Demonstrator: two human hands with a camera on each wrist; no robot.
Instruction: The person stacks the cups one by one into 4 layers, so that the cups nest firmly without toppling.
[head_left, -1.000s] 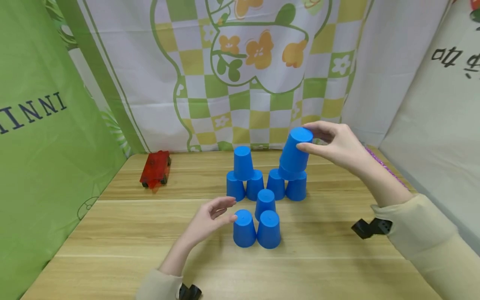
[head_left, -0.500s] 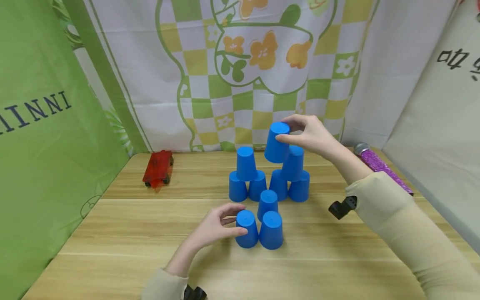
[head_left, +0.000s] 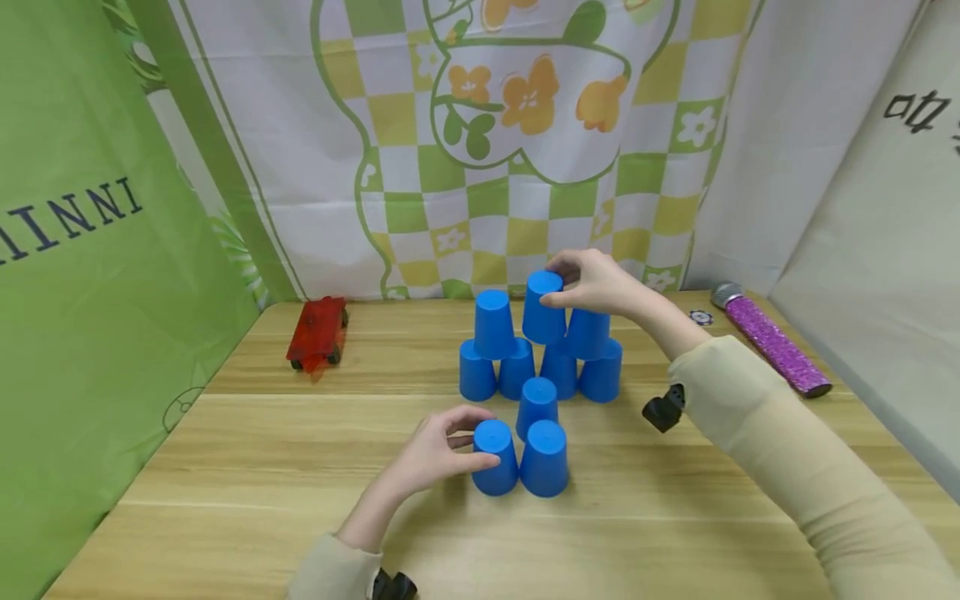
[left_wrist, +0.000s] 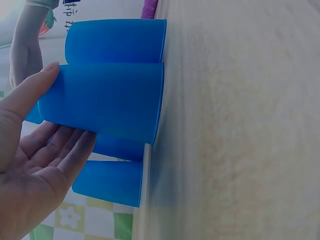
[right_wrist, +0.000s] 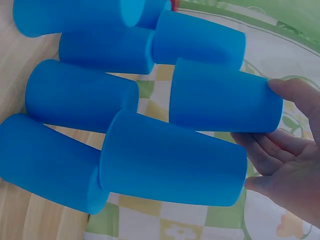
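Observation:
My right hand pinches an upside-down blue cup between thumb and fingers, near its closed end. That cup is in the middle, between two raised cups, the left one and the right one. Each raised cup sits across a pair of cups standing on the table; the right wrist view shows the held cup beside the raised right one. My left hand curls round the front-left cup, thumb and fingers on opposite sides. Beside it stand a front-right cup and one behind.
A red toy car lies at the back left of the wooden table. On the right lies a glittery purple microphone, near a small round sticker. Patterned cloth hangs behind.
My right hand has lifted one cup off the raised right cup, moved it left, then lowered it between the two raised cups. My left hand has closed round the front-left cup.

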